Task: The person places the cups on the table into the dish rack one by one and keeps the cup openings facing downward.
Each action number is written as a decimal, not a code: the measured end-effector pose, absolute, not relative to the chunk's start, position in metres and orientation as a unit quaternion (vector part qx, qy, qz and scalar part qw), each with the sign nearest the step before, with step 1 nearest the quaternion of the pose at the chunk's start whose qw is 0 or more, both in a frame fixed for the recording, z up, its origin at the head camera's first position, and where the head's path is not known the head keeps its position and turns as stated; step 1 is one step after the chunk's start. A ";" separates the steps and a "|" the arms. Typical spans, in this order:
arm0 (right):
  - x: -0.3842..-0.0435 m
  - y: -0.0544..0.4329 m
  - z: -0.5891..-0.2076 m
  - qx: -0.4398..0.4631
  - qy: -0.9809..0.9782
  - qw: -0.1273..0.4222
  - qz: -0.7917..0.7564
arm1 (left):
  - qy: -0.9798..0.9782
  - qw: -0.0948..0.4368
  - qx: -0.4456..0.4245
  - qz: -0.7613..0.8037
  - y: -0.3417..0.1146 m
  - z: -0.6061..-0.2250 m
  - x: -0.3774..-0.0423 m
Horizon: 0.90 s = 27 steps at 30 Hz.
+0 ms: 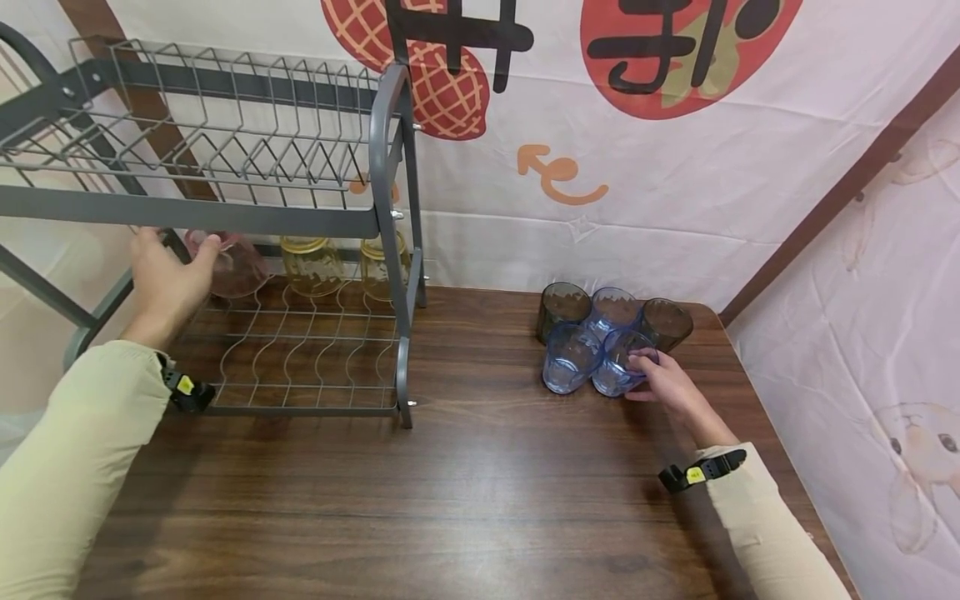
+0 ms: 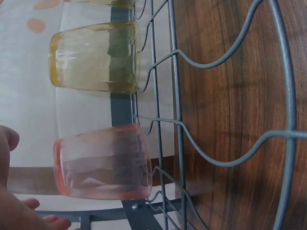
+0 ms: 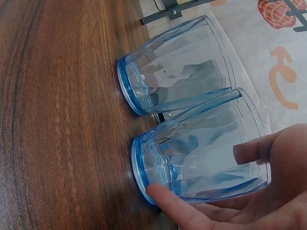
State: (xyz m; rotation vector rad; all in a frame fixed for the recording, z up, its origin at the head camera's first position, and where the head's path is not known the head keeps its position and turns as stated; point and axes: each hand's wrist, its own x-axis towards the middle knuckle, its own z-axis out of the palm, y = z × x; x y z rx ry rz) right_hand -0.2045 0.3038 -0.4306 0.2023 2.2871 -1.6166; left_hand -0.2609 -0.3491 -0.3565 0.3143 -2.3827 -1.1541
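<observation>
Right hand [image 1: 670, 385] grips blue cup [image 1: 611, 375] right of rack [image 1: 300, 220].
Left hand [image 1: 168, 285] is spread by rack's pink cup [image 1: 240, 271]; table [image 1: 480, 500] below, cloth [image 1: 675, 200] behind.

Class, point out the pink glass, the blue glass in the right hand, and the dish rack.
Pink glass [image 2: 103, 163], left wrist view: middle of its side.
Blue glass [image 3: 199, 148] in the right hand [image 3: 280, 196], right wrist view: middle of its side.
Dish rack [image 1: 225, 214], head view: front bar of its upper shelf.
</observation>
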 end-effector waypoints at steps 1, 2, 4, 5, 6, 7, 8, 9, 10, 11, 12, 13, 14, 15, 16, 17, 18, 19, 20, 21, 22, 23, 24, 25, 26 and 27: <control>-0.205 0.304 -0.431 0.073 0.803 0.167 -0.568 | -0.868 0.232 0.119 -0.423 -0.349 -0.355 -0.260; -0.205 0.304 -0.431 0.073 0.803 0.168 -0.568 | -0.866 0.233 0.121 -0.425 -0.349 -0.354 -0.259; -0.205 0.304 -0.431 0.071 0.803 0.168 -0.568 | -0.867 0.234 0.123 -0.423 -0.348 -0.352 -0.257; -0.205 0.304 -0.432 0.070 0.804 0.168 -0.566 | -0.868 0.233 0.122 -0.421 -0.347 -0.351 -0.256; -0.205 0.304 -0.432 0.070 0.804 0.167 -0.566 | -0.870 0.234 0.119 -0.418 -0.346 -0.350 -0.254; -0.205 0.304 -0.432 0.070 0.804 0.166 -0.566 | -0.872 0.234 0.115 -0.415 -0.345 -0.349 -0.253; -0.205 0.304 -0.432 0.070 0.805 0.166 -0.565 | -0.873 0.237 0.109 -0.412 -0.344 -0.347 -0.251; -0.205 0.305 -0.432 0.070 0.805 0.165 -0.565 | -0.875 0.237 0.103 -0.409 -0.344 -0.346 -0.249; -0.205 0.305 -0.432 0.070 0.806 0.165 -0.565 | -0.876 0.237 0.098 -0.408 -0.342 -0.345 -0.247; -0.205 0.305 -0.431 0.069 0.806 0.165 -0.564 | -0.878 0.235 0.094 -0.406 -0.341 -0.344 -0.245; -0.205 0.305 -0.431 0.069 0.805 0.166 -0.565 | -0.879 0.234 0.090 -0.405 -0.341 -0.343 -0.242; -0.205 0.304 -0.431 0.068 0.805 0.166 -0.565 | -0.880 0.233 0.085 -0.404 -0.340 -0.342 -0.238; -0.205 0.304 -0.431 0.068 0.805 0.167 -0.566 | -0.882 0.234 0.080 -0.402 -0.339 -0.342 -0.235; -0.205 0.304 -0.430 0.067 0.804 0.167 -0.566 | -0.882 0.237 0.074 -0.401 -0.337 -0.341 -0.232; -0.205 0.304 -0.430 0.066 0.804 0.167 -0.567 | -0.883 0.238 0.068 -0.399 -0.336 -0.340 -0.229; -0.205 0.304 -0.430 0.065 0.804 0.167 -0.567 | -0.885 0.240 0.061 -0.395 -0.334 -0.339 -0.225; -0.205 0.304 -0.430 0.064 0.804 0.167 -0.567 | -0.885 0.245 0.053 -0.393 -0.332 -0.339 -0.222; -0.205 0.304 -0.429 0.064 0.803 0.168 -0.568 | -0.885 0.248 0.045 -0.392 -0.330 -0.338 -0.220; -0.205 0.305 -0.429 0.065 0.803 0.168 -0.567 | -0.886 0.250 0.039 -0.388 -0.328 -0.337 -0.217; -0.205 0.304 -0.429 0.066 0.803 0.168 -0.567 | -0.886 0.253 0.034 -0.387 -0.325 -0.336 -0.214; -0.205 0.304 -0.429 0.066 0.803 0.169 -0.567 | -0.886 0.252 0.030 -0.387 -0.323 -0.335 -0.212; -0.205 0.304 -0.429 0.067 0.803 0.170 -0.567 | -0.886 0.253 0.027 -0.387 -0.320 -0.334 -0.209; -0.205 0.304 -0.429 0.066 0.803 0.171 -0.567 | -0.885 0.255 0.024 -0.388 -0.317 -0.333 -0.207; -0.205 0.305 -0.430 0.067 0.803 0.170 -0.568 | -0.887 0.256 0.022 -0.385 -0.313 -0.333 -0.204; -0.204 0.305 -0.430 0.067 0.803 0.169 -0.568 | -0.887 0.256 0.017 -0.384 -0.310 -0.332 -0.202; -0.204 0.305 -0.430 0.068 0.803 0.168 -0.568 | -0.889 0.257 0.012 -0.379 -0.306 -0.332 -0.200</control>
